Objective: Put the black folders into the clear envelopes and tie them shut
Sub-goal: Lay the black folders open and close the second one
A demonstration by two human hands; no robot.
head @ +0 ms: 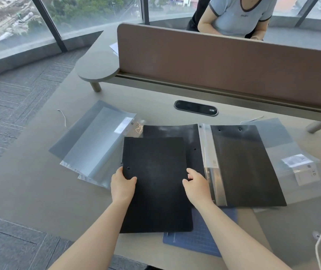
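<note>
My left hand (122,185) and right hand (195,185) grip one closed black folder (155,184) (edges pinched) above the desk (39,191).

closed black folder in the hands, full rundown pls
The closed black folder is matte black, plastic-looking, with rounded corners and a small hole by its left edge. It lies flat on the desk, overlapping the open black folder. The left hand grips its left edge, the right hand its right edge.
</note>
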